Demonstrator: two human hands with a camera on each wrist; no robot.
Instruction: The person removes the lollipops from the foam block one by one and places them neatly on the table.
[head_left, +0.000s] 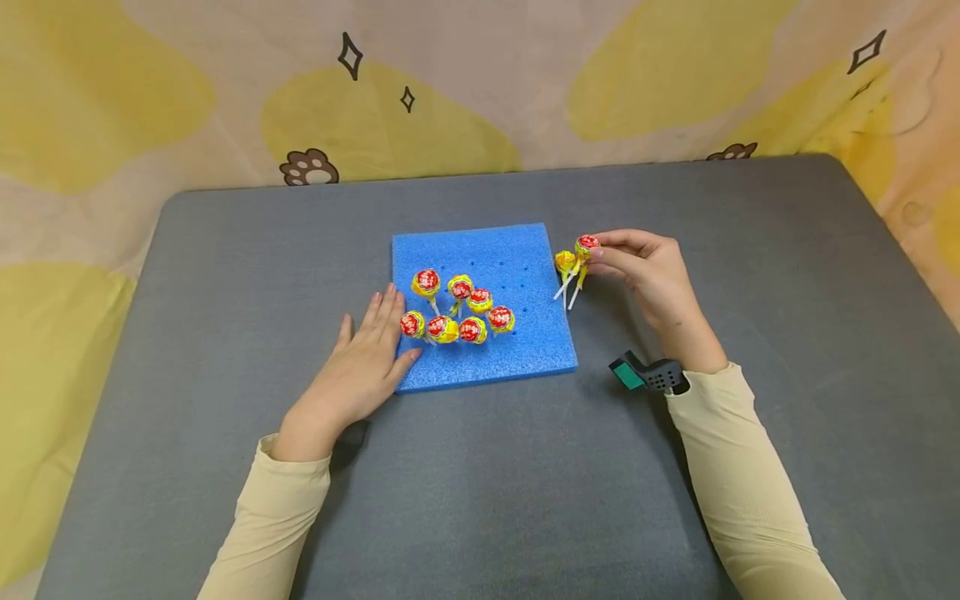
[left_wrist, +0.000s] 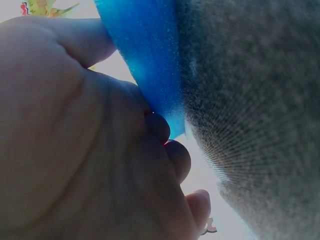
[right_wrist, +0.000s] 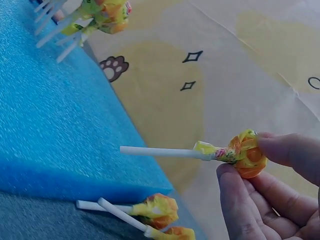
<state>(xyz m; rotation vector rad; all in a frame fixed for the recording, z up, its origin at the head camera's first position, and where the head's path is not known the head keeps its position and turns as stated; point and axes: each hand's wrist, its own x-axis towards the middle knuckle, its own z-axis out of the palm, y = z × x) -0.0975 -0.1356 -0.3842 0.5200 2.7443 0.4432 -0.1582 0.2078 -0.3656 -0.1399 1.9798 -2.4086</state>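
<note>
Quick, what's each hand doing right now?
Left hand: open, touching the blue foam board.
Right hand: closed, pinching a wrapped lollipop.

Matt, grainy foam block (head_left: 536,350), shiny lollipop wrappers (right_wrist: 247,156)

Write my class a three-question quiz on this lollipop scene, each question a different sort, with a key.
1. Short answer: which hand pinches a lollipop?
2. True or false: the left hand touches the foam.
3. Choose one: the two loose lollipops lie
A) under the foam
B) on the table beside the foam
C) in the left hand

Key
1. The right hand.
2. True.
3. B.
</note>
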